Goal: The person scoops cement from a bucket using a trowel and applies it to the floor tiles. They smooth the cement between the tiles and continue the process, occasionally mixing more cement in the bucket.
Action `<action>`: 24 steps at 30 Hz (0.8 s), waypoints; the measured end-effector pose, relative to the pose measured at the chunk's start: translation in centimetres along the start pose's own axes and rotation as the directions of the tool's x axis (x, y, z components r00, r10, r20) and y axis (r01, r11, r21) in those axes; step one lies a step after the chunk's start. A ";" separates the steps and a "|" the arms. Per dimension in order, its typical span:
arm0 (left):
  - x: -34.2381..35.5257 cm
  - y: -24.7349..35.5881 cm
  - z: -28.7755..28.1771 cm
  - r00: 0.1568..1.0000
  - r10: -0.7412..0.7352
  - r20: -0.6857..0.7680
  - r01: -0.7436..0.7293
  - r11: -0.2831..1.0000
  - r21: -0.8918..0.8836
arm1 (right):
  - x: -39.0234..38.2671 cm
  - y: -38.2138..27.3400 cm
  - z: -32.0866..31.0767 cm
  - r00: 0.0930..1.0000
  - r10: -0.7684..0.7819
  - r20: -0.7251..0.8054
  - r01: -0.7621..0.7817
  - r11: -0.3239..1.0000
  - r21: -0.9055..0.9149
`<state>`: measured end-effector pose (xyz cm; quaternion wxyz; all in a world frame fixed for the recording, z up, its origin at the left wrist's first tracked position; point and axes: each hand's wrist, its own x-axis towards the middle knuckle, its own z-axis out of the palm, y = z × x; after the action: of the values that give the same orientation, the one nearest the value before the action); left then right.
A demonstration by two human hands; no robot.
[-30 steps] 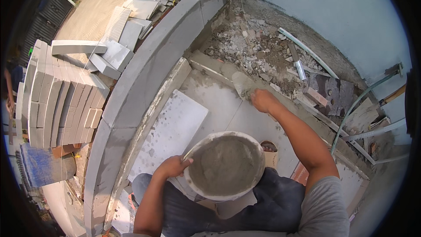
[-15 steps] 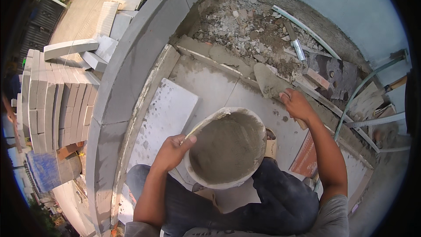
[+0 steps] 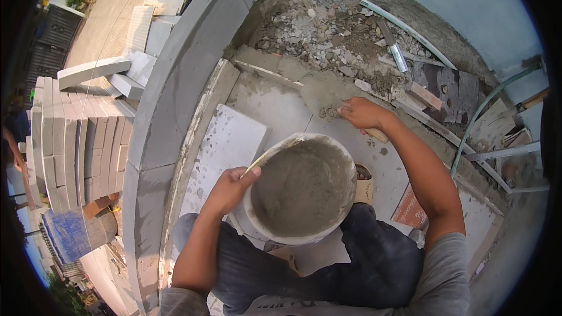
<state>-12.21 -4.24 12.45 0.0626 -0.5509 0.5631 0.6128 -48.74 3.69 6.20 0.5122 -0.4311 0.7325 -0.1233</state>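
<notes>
My left hand (image 3: 229,190) grips the rim of a round bucket (image 3: 300,187) of wet grey mortar, held above my lap. My right hand (image 3: 366,116) is closed on a wooden-handled trowel (image 3: 325,97), whose mortar-smeared blade lies over a mortar-covered board edge (image 3: 269,75) at the far side of the tiled floor. A speckled white slab (image 3: 219,140) rests left of the bucket. My sandalled foot (image 3: 363,182) shows just right of the bucket.
A curved grey block wall (image 3: 172,76) runs along the left, with stacked pale blocks (image 3: 79,146) and a blue drum (image 3: 76,234) beyond. Another person's arm (image 3: 17,155) shows at far left. Rubble (image 3: 310,29), a pale pipe (image 3: 404,29) and a hose (image 3: 492,99) lie by the right wall.
The trowel in my right hand went rightward, then swung back left along the mortar strip. The bucket and my left hand have moved slightly farther from my body.
</notes>
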 end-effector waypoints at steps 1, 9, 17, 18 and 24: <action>0.0 0.2 -0.1 1.000 -0.012 -0.009 0.012 1.000 -0.006 | -0.9 -0.1 -0.4 1.000 0.015 0.023 -0.015 1.000 -0.015; 1.2 2.4 1.3 0.997 -0.048 0.058 0.061 0.963 -0.261 | -15.8 -0.4 -3.2 0.999 -0.012 -0.041 -0.001 0.958 -0.286; 1.4 3.6 3.7 0.993 0.007 0.120 -0.010 1.000 0.022 | -12.7 0.2 7.9 0.906 -0.406 -0.122 0.222 0.698 -0.681; 1.1 4.0 3.9 0.991 0.025 0.129 -0.029 0.999 0.032 | -11.7 0.5 9.3 0.868 -0.468 -0.163 0.213 0.649 -0.730; 0.0 6.2 4.7 0.980 0.099 0.173 -0.136 0.968 0.212 | -12.5 2.4 13.0 0.881 -0.472 0.036 0.317 0.534 -0.784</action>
<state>-19.32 -2.90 15.19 0.1328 -0.4546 0.6531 0.5909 -37.50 18.01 6.98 0.1682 -0.7486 0.6394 0.0500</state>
